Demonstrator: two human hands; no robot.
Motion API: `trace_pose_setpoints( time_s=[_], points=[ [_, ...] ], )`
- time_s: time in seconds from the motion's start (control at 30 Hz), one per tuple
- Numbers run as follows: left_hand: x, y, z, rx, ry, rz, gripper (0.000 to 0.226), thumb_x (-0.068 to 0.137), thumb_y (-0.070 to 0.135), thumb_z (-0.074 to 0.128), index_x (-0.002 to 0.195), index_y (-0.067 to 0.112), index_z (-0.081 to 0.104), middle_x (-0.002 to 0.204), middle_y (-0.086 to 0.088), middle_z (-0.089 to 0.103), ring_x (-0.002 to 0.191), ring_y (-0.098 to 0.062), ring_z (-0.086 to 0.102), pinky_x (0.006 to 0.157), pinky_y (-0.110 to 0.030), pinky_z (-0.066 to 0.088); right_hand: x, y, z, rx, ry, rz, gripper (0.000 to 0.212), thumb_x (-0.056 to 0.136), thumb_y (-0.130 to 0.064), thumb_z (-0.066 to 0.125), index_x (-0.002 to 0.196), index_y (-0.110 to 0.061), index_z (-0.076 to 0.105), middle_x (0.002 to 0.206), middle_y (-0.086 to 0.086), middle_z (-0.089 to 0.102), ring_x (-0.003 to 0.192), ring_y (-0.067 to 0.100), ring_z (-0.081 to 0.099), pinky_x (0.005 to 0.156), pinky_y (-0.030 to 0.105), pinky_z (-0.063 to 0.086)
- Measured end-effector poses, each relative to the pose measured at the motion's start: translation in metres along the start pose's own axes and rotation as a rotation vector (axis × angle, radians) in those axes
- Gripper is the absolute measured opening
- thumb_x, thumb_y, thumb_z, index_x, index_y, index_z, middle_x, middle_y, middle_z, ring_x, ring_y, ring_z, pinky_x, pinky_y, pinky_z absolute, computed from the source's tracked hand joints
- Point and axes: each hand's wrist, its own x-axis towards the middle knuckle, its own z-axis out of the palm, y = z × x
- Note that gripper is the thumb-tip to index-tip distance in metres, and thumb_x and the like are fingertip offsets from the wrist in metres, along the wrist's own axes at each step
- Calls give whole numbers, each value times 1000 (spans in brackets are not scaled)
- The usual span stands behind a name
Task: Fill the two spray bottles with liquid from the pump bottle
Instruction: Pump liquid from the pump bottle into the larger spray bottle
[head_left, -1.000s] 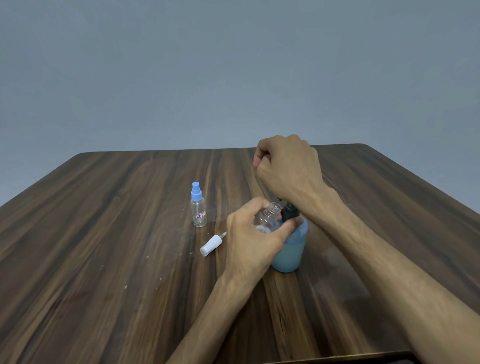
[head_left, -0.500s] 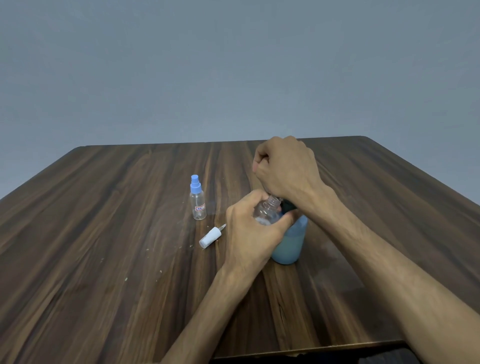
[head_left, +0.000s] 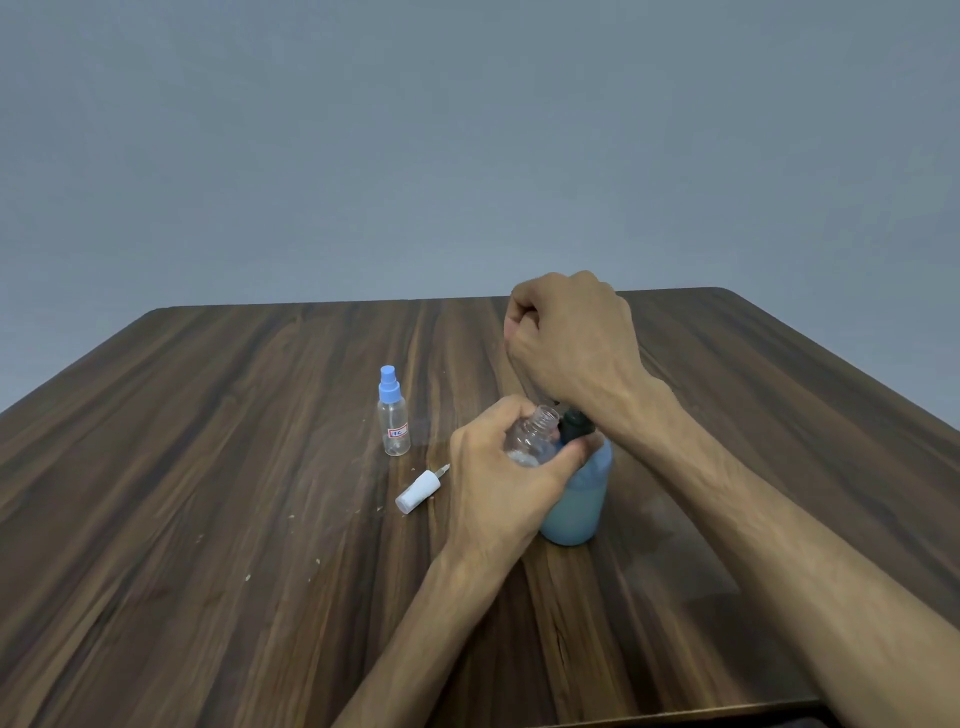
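A pump bottle (head_left: 576, 506) of light blue liquid stands on the wooden table (head_left: 208, 467), its dark pump head (head_left: 575, 425) partly hidden. My right hand (head_left: 571, 343), fingers curled into a fist, sits over the pump head with its heel on it. My left hand (head_left: 506, 483) grips an open clear spray bottle (head_left: 535, 434), tilted with its neck right beside the pump. A second clear spray bottle (head_left: 394, 421) with a blue spray top stands upright to the left. A white spray top (head_left: 418, 491) lies on its side on the table between them.
Small pale crumbs (head_left: 291, 545) are scattered on the table left of my left forearm. The table's near edge (head_left: 675, 714) runs under my forearms. A plain grey wall fills the background.
My right hand has stayed curled over the pump head and my left keeps the open bottle beside it. The view has shifted slightly; nothing else has moved.
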Motion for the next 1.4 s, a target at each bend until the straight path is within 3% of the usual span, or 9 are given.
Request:
trace_pose_setpoints(
  time_s=[0.23,0.53,0.7,0.83,1.0,1.07,1.17,1.27,1.4],
  points=[
    [0,1,0,-13,-1,-5,31,70,40,87,74,17,67,65,7,67,61,-7,62,58,-29,51,-5,2,6,1,-80,0,21,79,-9,52,74,-10,72,67,5,71,70,30,66,60,29,47],
    [0,-2,-2,-7,-7,5,29,73,31,90,75,14,66,66,6,66,60,-9,63,56,-27,51,-6,1,9,-17,-99,-9,22,75,-10,51,76,-7,73,72,11,73,67,33,63,63,36,52],
    [-1,-1,-1,22,-3,14,30,72,23,97,75,14,68,66,9,67,64,-8,66,59,-22,51,1,2,3,-7,20,-27,22,79,-8,50,74,-9,71,68,10,71,64,32,61,55,30,44],
    [0,0,-2,-2,-2,1,29,71,35,88,76,14,68,68,6,69,64,-14,68,60,-38,57,-4,2,9,-12,-26,2,23,80,-10,50,73,-8,71,69,11,71,58,26,48,56,32,44],
    [-1,2,-1,17,-3,-5,29,71,27,94,74,15,67,66,7,67,63,-9,65,59,-29,53,-3,1,4,2,-6,-4,22,80,-9,49,74,-9,71,68,11,71,65,32,63,63,37,54],
    [0,1,-1,32,-7,0,30,72,23,96,74,17,67,66,9,67,63,-8,65,59,-22,51,2,3,2,8,20,-1,22,81,-9,49,72,-8,69,66,11,69,57,28,54,63,40,55],
    [1,1,-1,8,-2,12,29,71,30,91,74,15,67,65,6,67,61,-12,65,57,-29,53,-3,3,6,-17,-62,25,19,80,-9,50,64,-8,60,58,10,59,55,23,41,58,39,48],
    [0,1,0,4,0,8,29,71,33,87,74,14,66,65,4,66,60,-14,64,56,-36,54,-7,4,9,-7,-85,36,18,77,-10,49,69,-6,65,63,12,66,59,31,53,64,42,54],
    [0,0,-1,31,4,26,31,71,34,91,73,18,66,65,8,66,63,-10,65,58,-25,52,-1,3,2,8,-10,43,23,79,-8,49,76,-8,72,71,12,72,70,33,66,66,39,55]
  ],
)
